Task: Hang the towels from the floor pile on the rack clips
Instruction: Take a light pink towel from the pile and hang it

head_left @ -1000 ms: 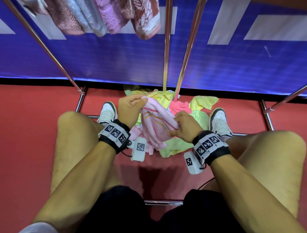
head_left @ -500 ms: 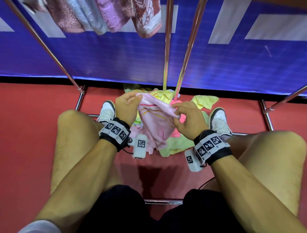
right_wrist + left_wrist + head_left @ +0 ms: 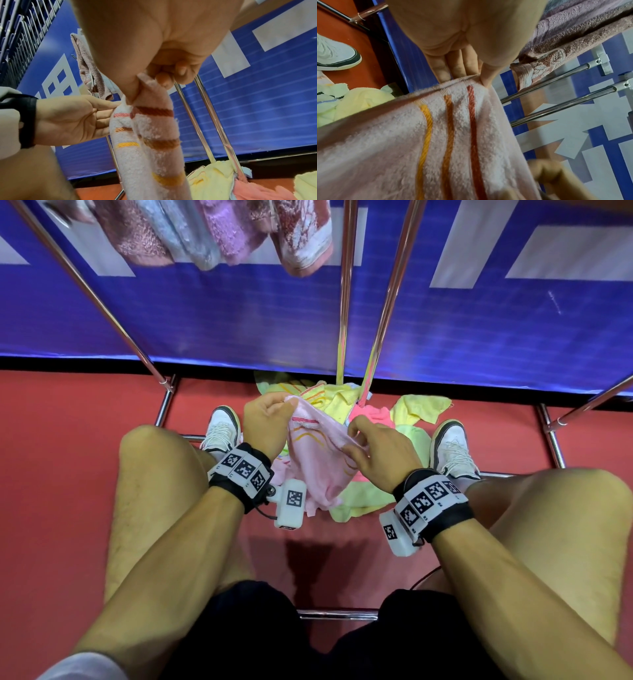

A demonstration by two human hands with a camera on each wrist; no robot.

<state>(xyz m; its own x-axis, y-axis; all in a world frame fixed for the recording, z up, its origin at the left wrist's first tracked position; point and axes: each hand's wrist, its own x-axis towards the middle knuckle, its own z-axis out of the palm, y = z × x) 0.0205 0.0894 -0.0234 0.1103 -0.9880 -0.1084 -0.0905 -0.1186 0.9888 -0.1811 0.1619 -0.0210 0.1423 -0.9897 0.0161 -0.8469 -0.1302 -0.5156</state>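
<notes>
1. The left hand (image 3: 265,422) is pinching one corner of the pink striped towel (image 3: 318,460) between the thumb and the fingers (image 3: 453,67), near the red stripe.
2. The pink striped towel is hanging between the two hands, above the floor pile (image 3: 421,412) of yellow, green and pink towels; its lower end is falling down in front of the pile.
3. The right hand (image 3: 380,453) is gripping the other end of the top edge, with the thumb and curled fingers closed on the cloth.
4. The person is squatting on the red floor (image 3: 68,440), with the white shoes (image 3: 221,431) at both sides of the pile.
5. Above, several towels (image 3: 212,231) are hanging on the metal rack (image 3: 346,302), in front of a blue banner (image 3: 239,313).
</notes>
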